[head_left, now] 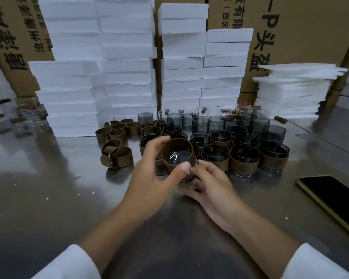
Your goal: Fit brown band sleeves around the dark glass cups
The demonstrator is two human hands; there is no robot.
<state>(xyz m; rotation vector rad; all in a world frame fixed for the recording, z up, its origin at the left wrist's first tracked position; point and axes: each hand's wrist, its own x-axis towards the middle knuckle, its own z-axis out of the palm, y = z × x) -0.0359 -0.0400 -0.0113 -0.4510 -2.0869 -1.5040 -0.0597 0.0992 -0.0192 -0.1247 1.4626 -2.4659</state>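
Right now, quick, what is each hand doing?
Left hand: grips the brown sleeve.
Right hand: holds the glass cup inside it.

The shiny metal desk (48,178) carries a cluster of dark glass cups (244,156) at its middle, many already banded. Loose brown band sleeves (117,156) lie just left of them. Stacked white foam blocks (129,77) line the far edge, and a black phone (330,196) lies at the right edge.

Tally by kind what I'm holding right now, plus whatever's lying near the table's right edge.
brown band sleeve, in left hand: 1
dark glass cup, in right hand: 1
phone: 1
Total: 3
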